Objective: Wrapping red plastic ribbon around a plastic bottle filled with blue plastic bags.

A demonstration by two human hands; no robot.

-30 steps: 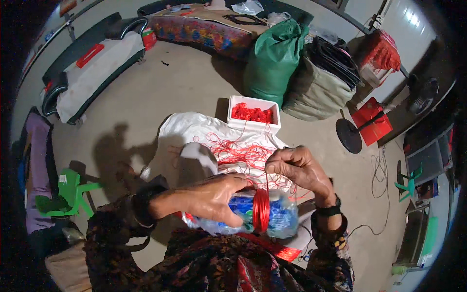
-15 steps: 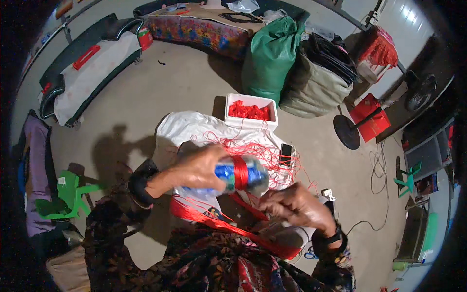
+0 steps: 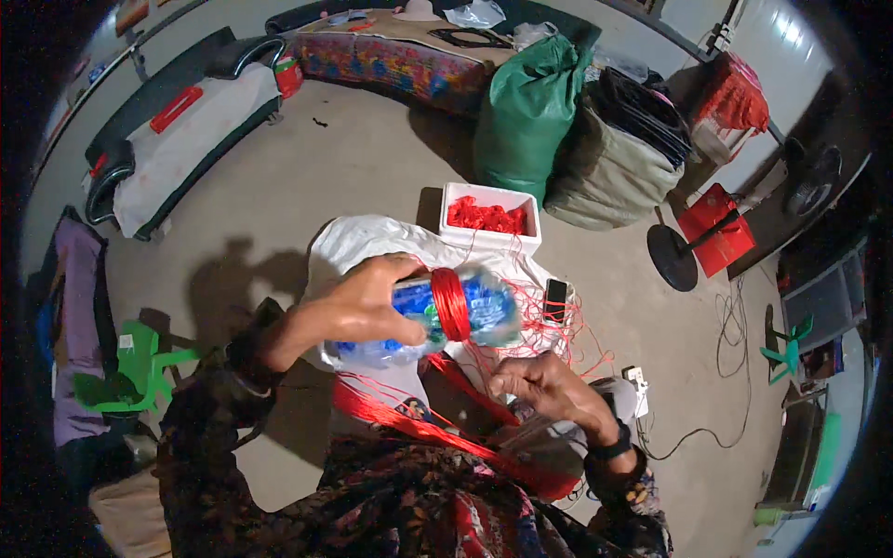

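Observation:
My left hand [image 3: 367, 302] grips a clear plastic bottle [image 3: 474, 312] with a blue label, held sideways above my lap. A band of red thread [image 3: 451, 303] is wound round the bottle's middle. My right hand [image 3: 539, 386] sits lower, below the bottle, fingers pinched on a strand of red thread that runs up to the wound band. A thick hank of red thread [image 3: 409, 428] lies across my lap. Loose red strands [image 3: 567, 330] spread over a white sheet [image 3: 363, 237] on the floor.
A white box of red thread [image 3: 490, 216] stands beyond the sheet. A phone [image 3: 556, 298] lies on the sheet's right edge. Behind are a green sack [image 3: 526, 112], a grey sack [image 3: 614, 172], a red fan base [image 3: 712, 232], and a green stool [image 3: 130, 367] at left.
The bottle has tilted and lifted slightly. My right hand, which was up at the wound thread a second ago, has dropped below the bottle and drawn the strand down.

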